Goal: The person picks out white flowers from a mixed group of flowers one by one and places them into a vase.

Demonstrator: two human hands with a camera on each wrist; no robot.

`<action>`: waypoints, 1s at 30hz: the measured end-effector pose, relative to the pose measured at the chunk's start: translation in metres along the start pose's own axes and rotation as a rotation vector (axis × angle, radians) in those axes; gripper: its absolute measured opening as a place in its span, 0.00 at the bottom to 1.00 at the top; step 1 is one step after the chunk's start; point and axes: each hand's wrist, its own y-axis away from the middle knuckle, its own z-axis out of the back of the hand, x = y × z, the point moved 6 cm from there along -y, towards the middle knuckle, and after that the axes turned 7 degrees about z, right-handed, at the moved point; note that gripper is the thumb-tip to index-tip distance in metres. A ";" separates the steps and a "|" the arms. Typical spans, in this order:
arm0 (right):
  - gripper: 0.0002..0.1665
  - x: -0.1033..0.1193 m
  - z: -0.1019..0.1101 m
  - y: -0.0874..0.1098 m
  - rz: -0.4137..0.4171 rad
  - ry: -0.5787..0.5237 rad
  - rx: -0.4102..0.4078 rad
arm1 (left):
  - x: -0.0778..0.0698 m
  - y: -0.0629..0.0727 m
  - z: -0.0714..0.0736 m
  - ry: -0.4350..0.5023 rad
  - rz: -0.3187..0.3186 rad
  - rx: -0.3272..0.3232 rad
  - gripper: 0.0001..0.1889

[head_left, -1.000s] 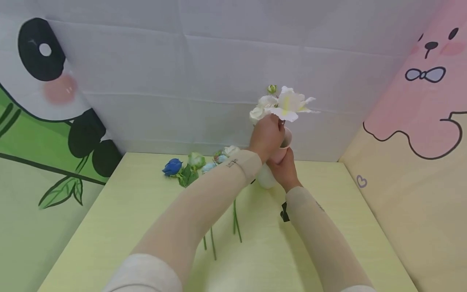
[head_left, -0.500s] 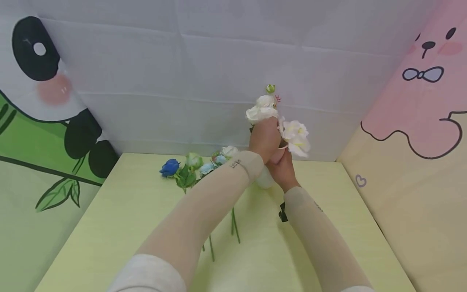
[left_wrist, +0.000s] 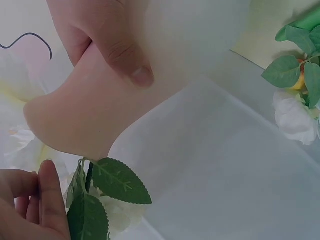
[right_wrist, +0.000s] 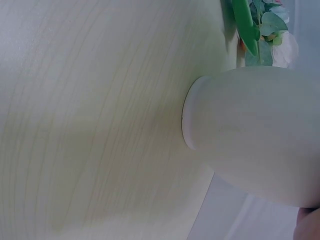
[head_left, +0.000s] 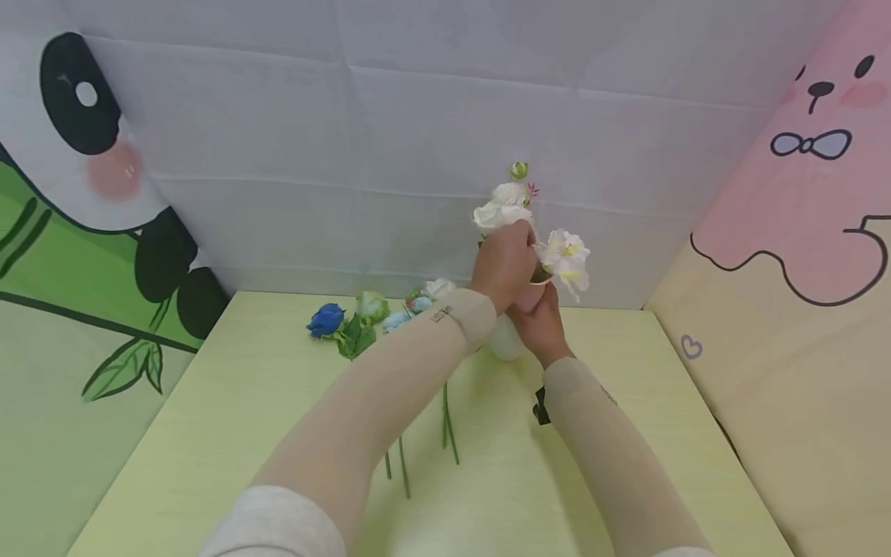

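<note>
My right hand [head_left: 541, 329] grips the neck of a vase [head_left: 506, 338], its thumb [left_wrist: 137, 72] lying along the pink neck. The vase's pale, rounded body [right_wrist: 260, 130] stands on the table. My left hand [head_left: 504, 263] is at the vase's mouth, fingers curled beside green leaves [left_wrist: 117, 180] on a dark stem at the rim; I cannot tell whether they hold a stem. White roses [head_left: 503, 207] with a small green bud rise above this hand. Right of it, a white lily [head_left: 565, 257] with yellow streaks leans out over the rim.
Left of the vase lie a blue rose [head_left: 326, 319], a pale green rose [head_left: 372, 306] and light blue and white flowers, their green stems [head_left: 445, 418] reaching toward me. A small black object [head_left: 541, 406] sits by my right sleeve. A pale cloth wall [head_left: 390, 155] stands behind the table.
The lily has dropped from high above the vase to the right side of its mouth and tilts outward. Both hands have stayed nearly in place.
</note>
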 end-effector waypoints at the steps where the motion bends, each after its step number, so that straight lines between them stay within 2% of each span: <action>1: 0.56 0.000 0.000 0.000 0.004 0.000 0.001 | -0.001 0.002 0.002 -0.002 -0.016 -0.001 0.03; 5: 0.55 0.000 0.000 -0.001 0.024 -0.012 0.000 | -0.003 0.008 0.008 -0.024 -0.073 0.006 0.03; 11: 0.54 0.000 0.000 0.000 0.021 -0.008 -0.011 | 0.000 0.014 0.013 -0.036 -0.103 0.032 0.04; 14: 0.57 0.000 0.000 0.001 0.005 0.005 -0.013 | 0.004 0.015 0.019 -0.014 -0.115 0.003 0.03; 19: 0.59 0.000 0.001 0.004 -0.015 0.021 -0.012 | 0.011 0.020 0.032 0.011 -0.142 -0.092 0.02; 23: 0.59 0.002 0.002 0.008 -0.012 0.022 -0.014 | 0.016 0.023 0.040 0.033 -0.131 -0.131 0.02; 30: 0.53 0.003 0.006 0.012 0.038 -0.018 -0.030 | 0.025 0.035 0.051 0.136 -0.062 -0.148 0.02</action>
